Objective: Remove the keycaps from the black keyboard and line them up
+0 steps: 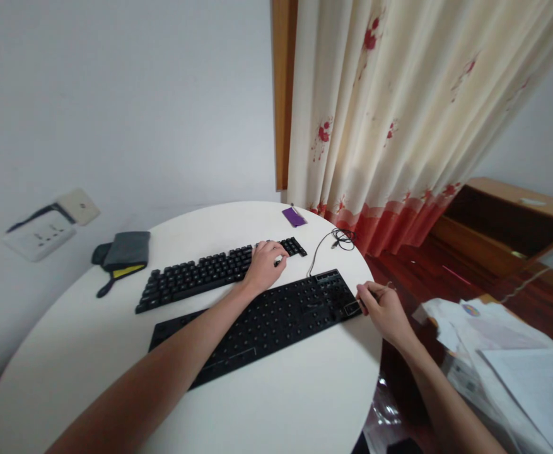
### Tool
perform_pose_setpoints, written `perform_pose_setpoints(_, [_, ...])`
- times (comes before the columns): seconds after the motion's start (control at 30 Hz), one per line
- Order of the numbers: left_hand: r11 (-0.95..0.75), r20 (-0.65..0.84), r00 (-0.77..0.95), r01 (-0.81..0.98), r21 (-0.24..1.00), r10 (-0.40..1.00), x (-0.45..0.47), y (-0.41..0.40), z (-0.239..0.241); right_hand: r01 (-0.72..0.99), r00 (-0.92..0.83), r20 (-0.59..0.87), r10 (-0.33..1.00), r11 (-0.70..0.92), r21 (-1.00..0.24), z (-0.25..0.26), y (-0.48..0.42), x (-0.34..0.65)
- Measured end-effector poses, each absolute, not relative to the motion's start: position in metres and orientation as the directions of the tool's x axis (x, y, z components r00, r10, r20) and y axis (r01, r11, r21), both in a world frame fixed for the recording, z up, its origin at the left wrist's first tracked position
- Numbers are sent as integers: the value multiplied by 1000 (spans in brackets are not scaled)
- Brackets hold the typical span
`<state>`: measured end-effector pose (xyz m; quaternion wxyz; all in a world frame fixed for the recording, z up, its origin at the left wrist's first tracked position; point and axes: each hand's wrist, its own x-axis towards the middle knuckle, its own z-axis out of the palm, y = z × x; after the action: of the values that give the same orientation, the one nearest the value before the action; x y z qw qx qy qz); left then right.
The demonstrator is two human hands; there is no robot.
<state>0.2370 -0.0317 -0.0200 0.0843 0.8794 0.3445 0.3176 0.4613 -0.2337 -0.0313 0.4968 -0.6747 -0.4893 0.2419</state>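
My left hand [265, 261] is over the right part of a long black block of keycaps [200, 275], its fingers curled and thumb drawn in. Whatever is between its fingertips is too small to make out. Below that block lies a black keyboard base [276, 318], its key posts bare, partly covered by my left forearm. At the base's right end, my right hand [384, 309] is closed around a thin dark tool [375, 295]; a fine wire-like part sticks out above the fingers. The keyboard's cable [320, 247] runs from its back edge to a coil.
The round white table [304, 384] holds a grey pouch [127, 250] at left and a purple card [294, 217] at back. A wall socket [42, 236] is on the left, a curtain [375, 113] behind. Papers [507, 340] are stacked at right beside the table.
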Motion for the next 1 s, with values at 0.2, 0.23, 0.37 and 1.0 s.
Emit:
perform_pose_setpoints(0.2, [-735, 487, 555, 572, 365, 674, 238, -31, -23, 355, 369, 93, 925, -47, -934, -36, -228, 462])
perform_pose_setpoints(0.23, [-739, 493, 556, 568, 363, 669, 239, -31, -24, 342, 366, 81, 927, -52, -938, -36, -228, 462])
perform_pose_setpoints(0.37, [-747, 504, 558, 559, 359, 659, 240, -31, -25, 320, 340, 56, 939, -60, -945, -34, -230, 457])
perform_pose_setpoints(1.0, [-740, 485, 563, 563, 368, 669, 236, -33, -24, 537, 290, 152, 945, -29, -843, -29, -230, 440])
